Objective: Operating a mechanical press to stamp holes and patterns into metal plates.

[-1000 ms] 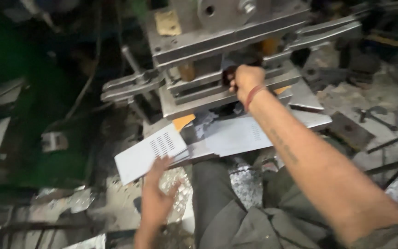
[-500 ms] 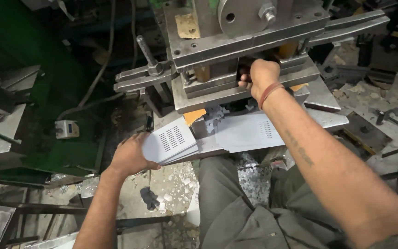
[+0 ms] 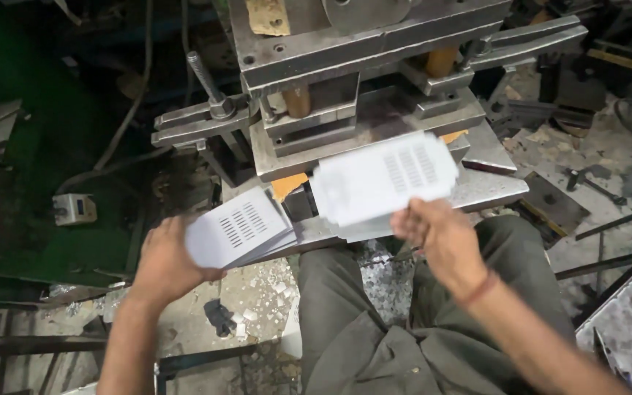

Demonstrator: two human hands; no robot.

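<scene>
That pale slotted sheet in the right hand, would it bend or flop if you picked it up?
The slotted sheet probably stays stiff: held by one edge in the right hand, it juts out flat without sagging. It looks thin, so likely light. Its punched slots and cut edges may be sharp.

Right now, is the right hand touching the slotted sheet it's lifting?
Touching. Head view: the right hand pinches the lower edge of the blurred white slotted sheet, fingers overlapping it with no gap.

dim workshop | light from above | left side dark | moving sheet blurred
</scene>
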